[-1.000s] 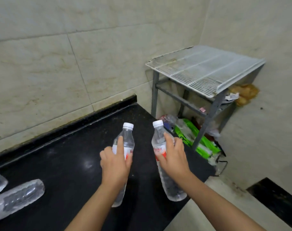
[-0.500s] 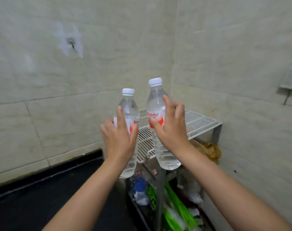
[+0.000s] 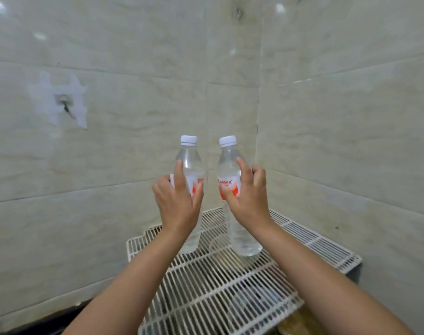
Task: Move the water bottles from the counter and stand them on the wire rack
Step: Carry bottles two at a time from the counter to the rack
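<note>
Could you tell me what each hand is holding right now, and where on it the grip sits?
Each holds one upright water bottle around its labelled middle: left hand on the left bottle, right hand on the right bottle, over the wire rack.

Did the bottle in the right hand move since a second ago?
Yes. The right-hand bottle went from above the black counter over to the wire rack, where its base now sits at or just above the wires.
</note>
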